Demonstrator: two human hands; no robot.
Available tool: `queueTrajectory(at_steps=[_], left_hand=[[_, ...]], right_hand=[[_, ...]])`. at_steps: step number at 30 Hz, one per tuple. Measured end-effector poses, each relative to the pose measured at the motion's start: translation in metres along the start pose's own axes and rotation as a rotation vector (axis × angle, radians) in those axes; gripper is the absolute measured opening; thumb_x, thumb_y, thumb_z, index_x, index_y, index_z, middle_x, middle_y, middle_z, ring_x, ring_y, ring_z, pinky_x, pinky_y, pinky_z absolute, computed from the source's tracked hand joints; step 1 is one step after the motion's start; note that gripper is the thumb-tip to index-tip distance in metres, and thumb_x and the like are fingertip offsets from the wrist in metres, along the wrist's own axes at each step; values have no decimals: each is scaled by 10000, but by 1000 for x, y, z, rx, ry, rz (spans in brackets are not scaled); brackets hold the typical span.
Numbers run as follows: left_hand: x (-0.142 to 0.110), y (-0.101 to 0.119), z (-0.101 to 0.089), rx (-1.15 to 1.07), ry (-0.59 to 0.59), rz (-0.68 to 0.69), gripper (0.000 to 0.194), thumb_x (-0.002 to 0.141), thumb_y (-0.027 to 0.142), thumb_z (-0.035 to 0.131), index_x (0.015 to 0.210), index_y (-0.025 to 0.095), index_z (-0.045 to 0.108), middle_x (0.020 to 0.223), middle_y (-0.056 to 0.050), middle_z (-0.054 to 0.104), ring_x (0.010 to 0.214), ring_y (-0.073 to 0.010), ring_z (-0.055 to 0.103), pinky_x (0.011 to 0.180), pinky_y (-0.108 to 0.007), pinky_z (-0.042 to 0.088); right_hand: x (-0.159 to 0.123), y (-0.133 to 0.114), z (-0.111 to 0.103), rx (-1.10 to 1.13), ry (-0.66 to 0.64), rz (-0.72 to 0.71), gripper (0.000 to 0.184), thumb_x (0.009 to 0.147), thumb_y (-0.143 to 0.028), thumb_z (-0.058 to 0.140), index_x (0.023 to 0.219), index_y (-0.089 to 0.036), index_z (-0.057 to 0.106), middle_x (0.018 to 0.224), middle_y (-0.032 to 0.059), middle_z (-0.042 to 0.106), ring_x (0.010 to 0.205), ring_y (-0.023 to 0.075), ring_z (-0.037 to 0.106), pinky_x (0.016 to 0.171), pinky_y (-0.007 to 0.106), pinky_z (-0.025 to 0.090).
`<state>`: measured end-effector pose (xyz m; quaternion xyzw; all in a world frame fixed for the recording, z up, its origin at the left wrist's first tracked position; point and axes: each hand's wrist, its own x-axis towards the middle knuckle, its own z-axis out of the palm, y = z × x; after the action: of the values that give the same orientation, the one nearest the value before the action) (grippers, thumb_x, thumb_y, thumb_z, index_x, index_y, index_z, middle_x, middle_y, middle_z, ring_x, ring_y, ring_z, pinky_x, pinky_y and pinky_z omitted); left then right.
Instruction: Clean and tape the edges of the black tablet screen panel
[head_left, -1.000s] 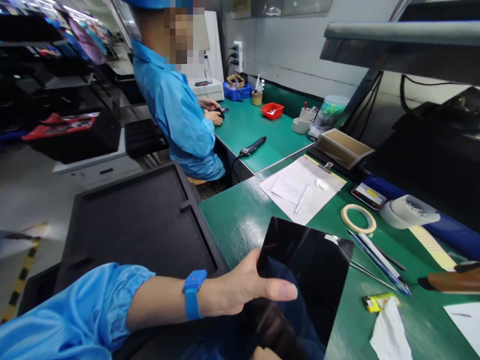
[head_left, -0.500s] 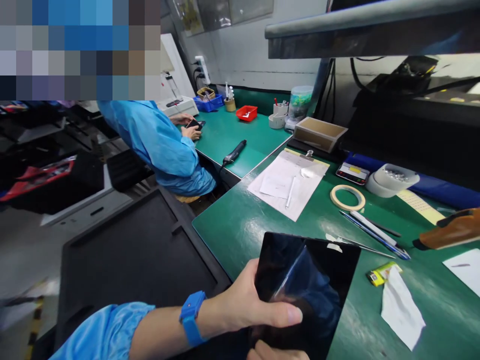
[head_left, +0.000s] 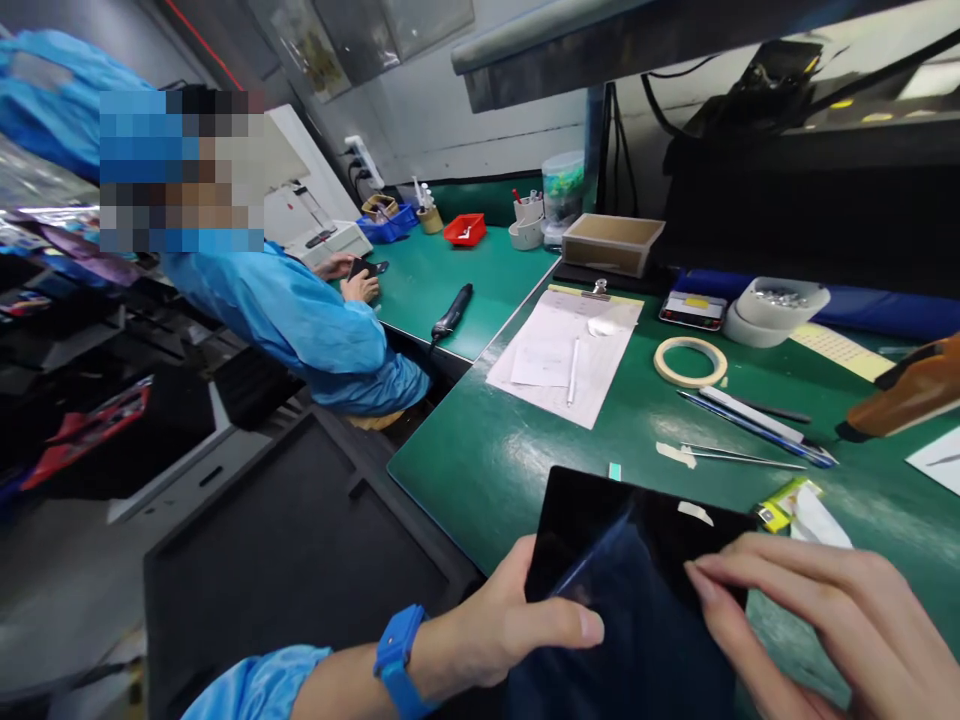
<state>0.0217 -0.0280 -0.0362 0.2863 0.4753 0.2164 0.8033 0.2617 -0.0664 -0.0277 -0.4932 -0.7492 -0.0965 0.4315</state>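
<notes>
A flat, glossy black tablet-like panel (head_left: 637,570) lies tilted in my left hand (head_left: 502,625), with the thumb across its face and the other fingers hidden beneath. A scrap of cream tape (head_left: 695,514) is stuck near its top edge. Over the right part of the panel, my right hand (head_left: 832,610) has thumb and forefinger pinched together close to the surface; whatever sits between the tips is too small to make out. On the bench behind are tweezers (head_left: 742,456), a yellow-green lighter (head_left: 786,503) and a crumpled white wipe (head_left: 821,518).
A clipboard with papers (head_left: 540,320), a roll of masking tape (head_left: 690,361), pens (head_left: 757,425) and an orange-brown tool (head_left: 907,390) lie on the green bench (head_left: 450,480). At left, a co-worker in blue (head_left: 300,320) sits beside a black handheld tool (head_left: 453,312).
My right hand has come up from the bottom edge to the panel's right side, fingertips pinched. The view has shifted, and the panel sits slightly further right in it.
</notes>
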Motion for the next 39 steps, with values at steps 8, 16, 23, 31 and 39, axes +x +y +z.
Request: queueTrajectory(at_steps=[8,16,23,31,39], left_hand=[[3,-16,-8,29,-132,-56,676,512,466,1063,1087,199,829,856,-28,778,787,-212,632,786,-346,494],[-2,9,6,114,-207,-46,390,593,307,911,950,177,820,795,-7,684,766,-188,559,744,-307,433],[1,-2,-4,98,-232,-43,529,605,411,1001,1062,181,864,833,-9,725,778,-183,590,754,-293,463],[-2,5,3,-24,-295,165,521,809,491,981,1266,261,883,1164,-95,888,1149,-350,794,1088,-468,548],[0,-8,0,-115,-79,220,412,754,391,1047,1133,293,919,1025,-54,917,1145,-345,830,1059,-442,607]], right_hand=[[2,-5,6,32,-30,81,150,1222,-306,585,1157,-218,688,1097,85,647,984,207,605,861,374,460],[0,-1,3,44,-88,101,124,1193,-279,569,1131,-240,669,1165,88,632,1018,240,613,886,381,465],[-25,-8,9,-71,-94,179,235,1060,-502,739,1088,-271,774,1049,90,681,991,291,682,838,393,540],[-31,-13,19,-113,-80,91,154,1104,-402,712,1058,-274,785,966,53,708,923,236,678,864,367,483],[-24,-39,31,-69,-34,130,261,1238,-253,536,1058,-257,725,777,-34,654,768,162,554,859,361,363]])
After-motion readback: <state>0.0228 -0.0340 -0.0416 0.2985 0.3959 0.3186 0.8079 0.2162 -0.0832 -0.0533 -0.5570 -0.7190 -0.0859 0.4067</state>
